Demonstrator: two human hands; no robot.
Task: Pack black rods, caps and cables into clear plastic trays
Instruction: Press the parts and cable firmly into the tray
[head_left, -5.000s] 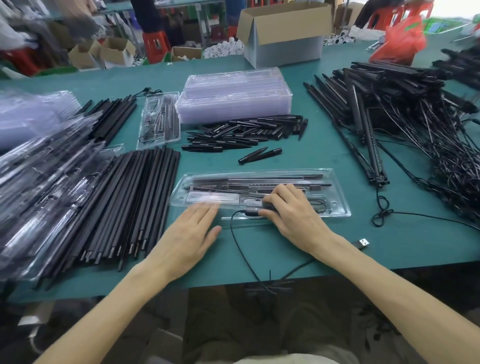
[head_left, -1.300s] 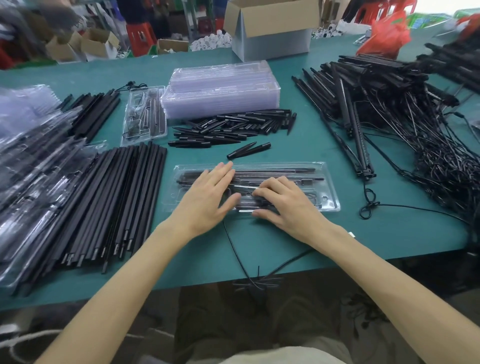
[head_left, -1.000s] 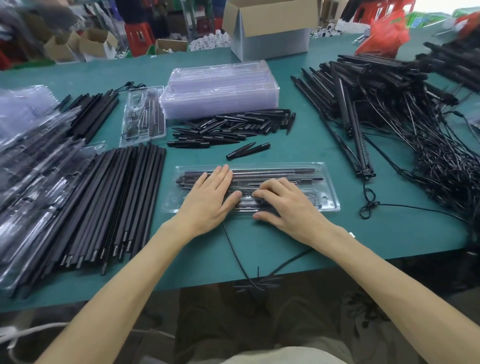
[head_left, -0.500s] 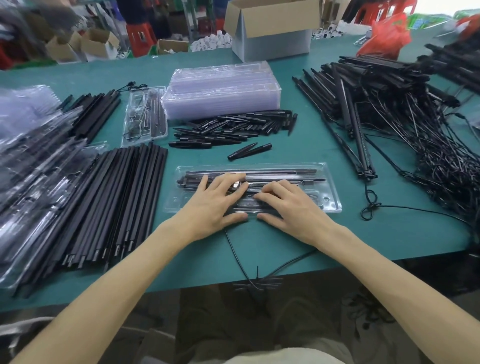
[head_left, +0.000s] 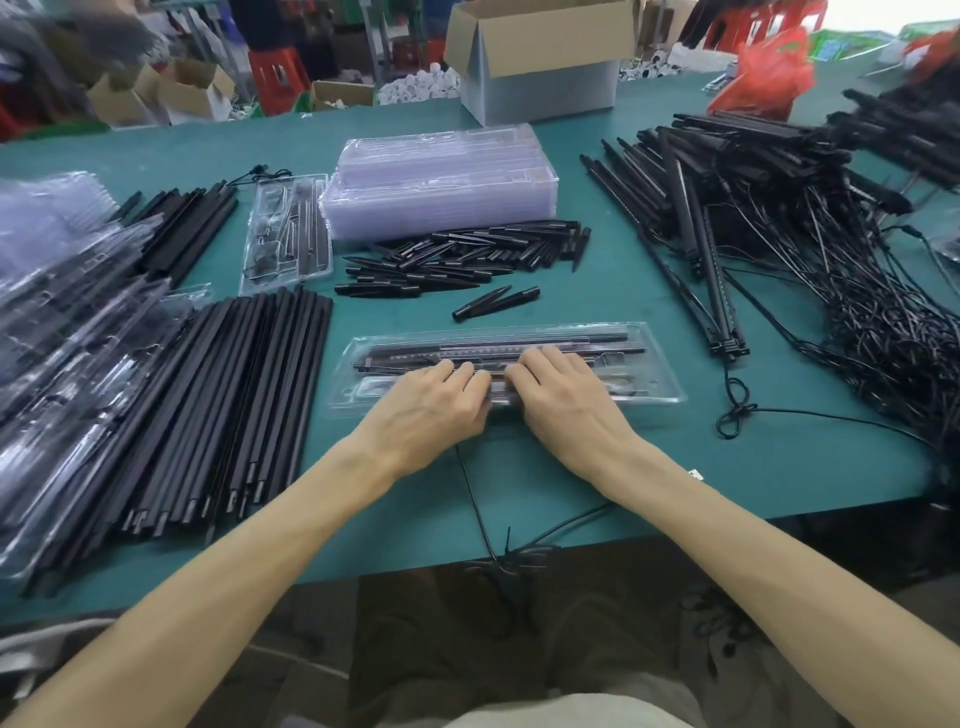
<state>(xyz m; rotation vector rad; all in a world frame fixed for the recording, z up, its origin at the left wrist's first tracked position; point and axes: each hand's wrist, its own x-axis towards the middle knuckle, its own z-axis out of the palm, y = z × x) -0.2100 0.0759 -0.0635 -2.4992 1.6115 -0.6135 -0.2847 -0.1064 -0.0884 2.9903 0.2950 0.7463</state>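
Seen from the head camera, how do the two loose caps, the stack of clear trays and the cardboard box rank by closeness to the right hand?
1. Two loose caps, just beyond the tray under the right hand.
2. Stack of clear trays, mid-table, farther back.
3. Cardboard box, at the table's far edge.

Covering the middle of the clear tray (head_left: 657, 371) with the left hand (head_left: 431, 410) and right hand (head_left: 566, 405), hiding the parts beneath and the fingertips too — gripping or only pressing, impossible to tell. Losing the black cable (head_left: 470, 483) over the table (head_left: 727, 478) edge, nearer than the tray. Cutting off the clear packs (head_left: 52, 322) far left of the tray and the cable tangle (head_left: 883, 332) far right of it. Blurring the cardboard boxes (head_left: 176, 91) well behind the tray.
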